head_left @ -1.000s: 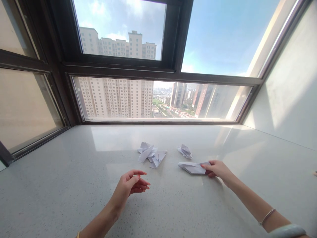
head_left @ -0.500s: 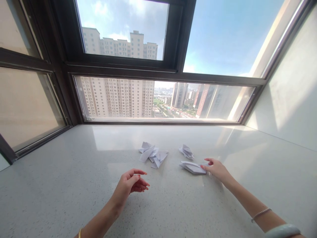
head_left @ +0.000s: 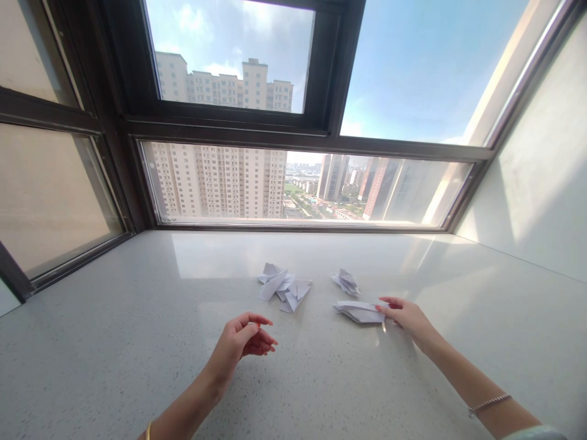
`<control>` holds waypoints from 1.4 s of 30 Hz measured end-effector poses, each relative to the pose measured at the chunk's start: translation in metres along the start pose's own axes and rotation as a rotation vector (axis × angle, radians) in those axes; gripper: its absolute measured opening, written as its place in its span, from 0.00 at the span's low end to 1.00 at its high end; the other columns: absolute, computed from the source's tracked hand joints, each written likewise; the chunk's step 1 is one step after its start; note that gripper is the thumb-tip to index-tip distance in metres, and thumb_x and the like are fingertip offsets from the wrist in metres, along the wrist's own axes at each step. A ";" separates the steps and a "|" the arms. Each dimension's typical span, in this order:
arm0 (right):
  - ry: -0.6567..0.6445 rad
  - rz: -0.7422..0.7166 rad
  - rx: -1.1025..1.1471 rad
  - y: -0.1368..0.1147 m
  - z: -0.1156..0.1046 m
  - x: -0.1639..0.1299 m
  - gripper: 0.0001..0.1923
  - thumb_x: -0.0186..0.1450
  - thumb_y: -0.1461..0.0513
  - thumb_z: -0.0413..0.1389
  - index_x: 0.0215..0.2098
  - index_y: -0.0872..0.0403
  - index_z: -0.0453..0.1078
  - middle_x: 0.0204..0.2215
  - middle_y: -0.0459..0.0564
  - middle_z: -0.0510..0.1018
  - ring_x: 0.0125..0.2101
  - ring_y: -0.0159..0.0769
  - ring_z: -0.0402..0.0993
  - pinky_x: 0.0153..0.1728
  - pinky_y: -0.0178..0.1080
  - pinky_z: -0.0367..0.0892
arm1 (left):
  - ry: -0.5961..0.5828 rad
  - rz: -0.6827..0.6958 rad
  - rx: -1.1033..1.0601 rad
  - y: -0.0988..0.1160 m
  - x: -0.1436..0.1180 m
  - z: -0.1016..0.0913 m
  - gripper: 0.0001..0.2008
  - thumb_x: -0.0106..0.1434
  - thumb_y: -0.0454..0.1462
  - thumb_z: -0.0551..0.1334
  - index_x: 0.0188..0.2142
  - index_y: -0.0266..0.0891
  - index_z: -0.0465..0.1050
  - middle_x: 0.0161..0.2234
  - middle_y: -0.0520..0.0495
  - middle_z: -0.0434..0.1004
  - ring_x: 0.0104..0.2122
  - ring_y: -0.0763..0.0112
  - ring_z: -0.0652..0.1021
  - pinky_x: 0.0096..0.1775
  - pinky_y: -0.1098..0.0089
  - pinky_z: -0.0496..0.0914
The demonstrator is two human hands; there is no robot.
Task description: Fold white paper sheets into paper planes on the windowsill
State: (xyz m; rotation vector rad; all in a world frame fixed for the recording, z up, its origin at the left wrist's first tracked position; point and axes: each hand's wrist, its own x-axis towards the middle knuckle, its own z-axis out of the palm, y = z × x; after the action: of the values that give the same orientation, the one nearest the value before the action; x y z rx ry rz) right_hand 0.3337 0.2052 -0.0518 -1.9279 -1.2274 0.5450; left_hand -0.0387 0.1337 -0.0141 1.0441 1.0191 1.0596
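Right hand: the right hand (head_left: 409,318) lies low on the counter, right of the middle of the frame. Its fingers are loose and spread, not gripping. The fingertips (head_left: 382,308) touch the right end of the folded paper plane.
Folded paper plane: the folded paper plane (head_left: 358,311) lies flat on the counter, just right of the middle of the frame, just left of the right hand.
Left hand: the left hand (head_left: 243,340) is up off the counter, below the middle of the frame. Its fingers are curled in with the thumb near them. It holds nothing.
Small paper: a small folded paper (head_left: 347,282) lies just above the plane, apart from it.
Paper pile: a pile of folded papers (head_left: 283,287) lies at the middle of the frame, above the left hand.
Counter: the speckled white counter (head_left: 114,342) fills the lower half.
Window: a dark-framed window (head_left: 321,137) fills the top, with tall buildings and blue sky outside.
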 end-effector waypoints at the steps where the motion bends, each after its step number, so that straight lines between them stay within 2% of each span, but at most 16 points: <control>1: 0.003 0.003 0.012 0.001 0.000 0.000 0.25 0.45 0.56 0.57 0.39 0.62 0.71 0.34 0.59 0.75 0.31 0.39 0.71 0.22 0.33 0.64 | -0.001 -0.002 -0.002 0.000 0.000 0.000 0.09 0.53 0.37 0.56 0.32 0.34 0.69 0.24 0.44 0.78 0.24 0.70 0.76 0.29 0.71 0.66; 12: 0.057 -0.001 0.029 -0.005 0.001 -0.003 0.25 0.45 0.55 0.57 0.38 0.61 0.72 0.32 0.58 0.76 0.26 0.38 0.71 0.21 0.34 0.62 | 0.002 -0.009 -0.016 -0.002 0.000 -0.001 0.09 0.52 0.38 0.57 0.31 0.34 0.70 0.23 0.45 0.78 0.23 0.70 0.76 0.29 0.71 0.66; 21: 0.139 -0.070 -0.068 -0.012 -0.007 -0.009 0.25 0.47 0.52 0.54 0.37 0.62 0.73 0.34 0.60 0.76 0.37 0.47 0.71 0.35 0.41 0.64 | -0.001 -0.007 -0.014 0.000 0.001 0.000 0.09 0.52 0.38 0.56 0.31 0.34 0.70 0.23 0.44 0.78 0.23 0.70 0.76 0.29 0.71 0.66; 27: 0.248 -0.134 -0.157 -0.024 -0.004 -0.013 0.24 0.51 0.54 0.52 0.42 0.61 0.70 0.38 0.60 0.72 0.39 0.48 0.67 0.46 0.47 0.56 | -0.007 -0.012 -0.022 -0.004 0.001 -0.001 0.09 0.53 0.37 0.56 0.31 0.34 0.69 0.23 0.45 0.78 0.23 0.71 0.76 0.29 0.71 0.66; 29: 0.306 -0.196 -0.198 -0.034 0.003 -0.022 0.24 0.53 0.56 0.50 0.45 0.59 0.68 0.41 0.60 0.69 0.34 0.44 0.67 0.46 0.49 0.55 | -0.008 -0.017 -0.025 -0.004 0.001 0.000 0.09 0.53 0.37 0.56 0.31 0.34 0.69 0.23 0.45 0.78 0.23 0.70 0.76 0.29 0.71 0.66; 31: 0.332 -0.366 -0.239 -0.047 0.015 -0.036 0.21 0.55 0.57 0.49 0.46 0.56 0.66 0.42 0.58 0.67 0.30 0.40 0.66 0.43 0.47 0.58 | -0.006 -0.023 -0.024 -0.004 0.001 0.000 0.09 0.52 0.37 0.56 0.31 0.34 0.69 0.23 0.45 0.78 0.23 0.70 0.76 0.29 0.71 0.66; 34: 0.222 -0.681 -0.282 -0.073 0.037 -0.061 0.16 0.58 0.60 0.48 0.43 0.54 0.67 0.39 0.54 0.68 0.35 0.42 0.64 0.42 0.46 0.59 | -0.002 -0.019 -0.027 -0.004 0.001 0.000 0.09 0.52 0.38 0.57 0.31 0.34 0.70 0.23 0.45 0.78 0.23 0.70 0.76 0.29 0.71 0.66; 36: 0.130 -0.818 -0.322 -0.093 0.052 -0.073 0.13 0.59 0.63 0.48 0.41 0.52 0.68 0.38 0.53 0.69 0.38 0.43 0.63 0.42 0.46 0.58 | -0.003 -0.015 -0.032 -0.004 0.002 -0.001 0.09 0.52 0.38 0.57 0.31 0.35 0.70 0.23 0.45 0.78 0.23 0.70 0.76 0.28 0.71 0.66; 40: -0.106 -0.932 -0.402 -0.133 0.082 -0.076 0.13 0.60 0.67 0.47 0.40 0.52 0.69 0.36 0.52 0.71 0.38 0.40 0.63 0.41 0.42 0.59 | -0.002 -0.018 -0.040 -0.005 0.003 -0.002 0.08 0.52 0.37 0.57 0.30 0.35 0.69 0.23 0.46 0.78 0.23 0.70 0.76 0.28 0.72 0.65; 42: -0.156 -0.949 -0.423 -0.150 0.098 -0.070 0.13 0.60 0.68 0.48 0.40 0.53 0.69 0.36 0.51 0.72 0.38 0.39 0.63 0.41 0.41 0.59 | -0.002 -0.016 -0.046 -0.006 0.004 -0.002 0.08 0.51 0.37 0.57 0.30 0.35 0.69 0.23 0.46 0.78 0.23 0.70 0.76 0.28 0.72 0.65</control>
State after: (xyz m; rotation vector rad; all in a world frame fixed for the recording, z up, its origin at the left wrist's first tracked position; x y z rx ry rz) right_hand 0.1498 0.2154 0.0032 -1.3631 -2.2751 -0.0835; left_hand -0.0390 0.1365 -0.0209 0.9978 0.9958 1.0645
